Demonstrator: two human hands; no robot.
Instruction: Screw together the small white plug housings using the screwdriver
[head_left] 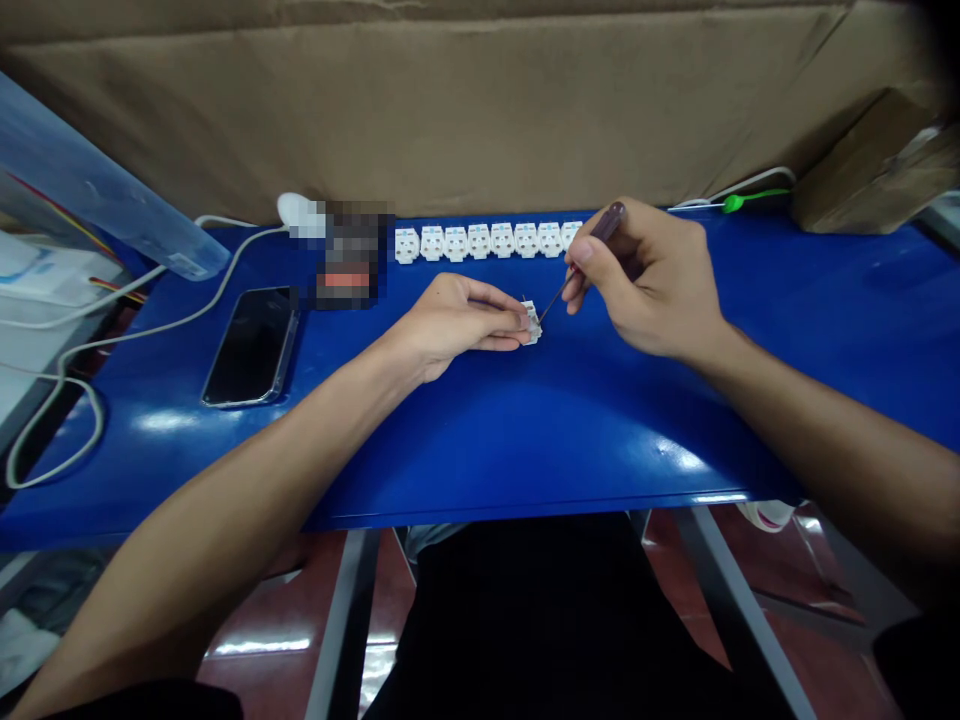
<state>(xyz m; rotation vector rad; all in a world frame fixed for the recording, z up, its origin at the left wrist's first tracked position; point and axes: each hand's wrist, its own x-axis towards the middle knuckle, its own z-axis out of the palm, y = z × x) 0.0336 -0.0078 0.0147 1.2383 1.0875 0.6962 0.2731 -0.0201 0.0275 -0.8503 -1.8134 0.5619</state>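
White plastic shows at the fingertips of the left hand [465, 325], whose thumb and fingers pinch a small white piece [534, 326] low over the worktop [465, 440]. Just to the right of the white piece, the right hand [649, 270] grips a screwdriver [610, 221] by its dark purple handle between thumb and fingers; the thin shaft slants down to the white piece, though whether its tip touches is too small to tell.

Beyond the white piece, a row of white units [480, 241] stands side by side near the far edge, its right end partly hidden by the right hand. Left of the white piece lie a blurred-out patch, a phone [251, 345] and a looping white cable [169, 328] that runs over the left edge. Brown cardboard [450, 120] walls off the space behind. A green item [757, 197] sits far to the right, beside a brown box [862, 175]. Between the white piece and the near edge runs a broad stretch of blue surface, and another spreads rightward under the right forearm.
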